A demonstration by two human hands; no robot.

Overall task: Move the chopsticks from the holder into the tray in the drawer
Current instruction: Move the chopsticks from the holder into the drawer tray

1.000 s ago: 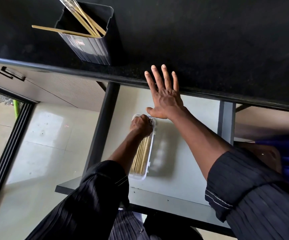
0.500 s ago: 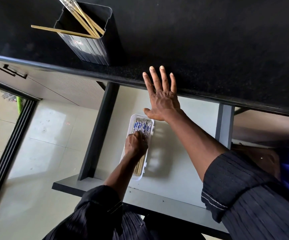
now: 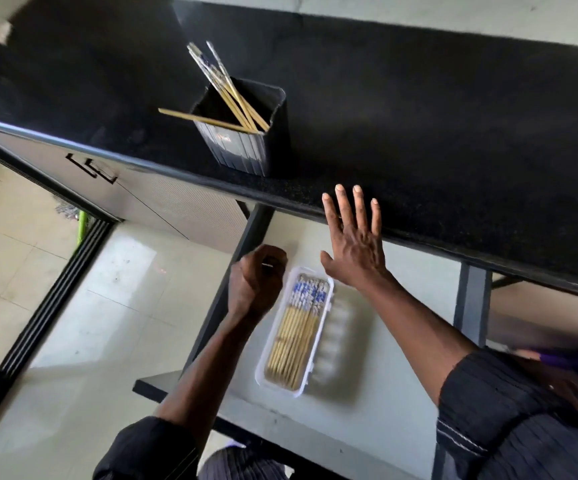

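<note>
A black square holder (image 3: 246, 147) stands on the black countertop near its front edge, with several bamboo chopsticks (image 3: 232, 98) leaning in it. In the open drawer below lies a clear tray (image 3: 318, 355) holding several chopsticks (image 3: 298, 330) with blue-and-white ends. My left hand (image 3: 256, 282) hovers just left of the tray's far end, fingers curled, nothing visible in it. My right hand (image 3: 353, 240) is spread flat, fingers apart, against the countertop's front edge above the drawer.
The drawer floor (image 3: 384, 358) is pale, with dark side rails (image 3: 232, 289) and a dark front panel (image 3: 162, 386). Cabinet handles (image 3: 90, 168) show at left. A glossy tiled floor (image 3: 90, 306) lies below.
My left hand has lifted off the tray and moved up and to the left, uncovering the chopsticks in it. The view has tilted up toward the holder. My right hand stayed put.
</note>
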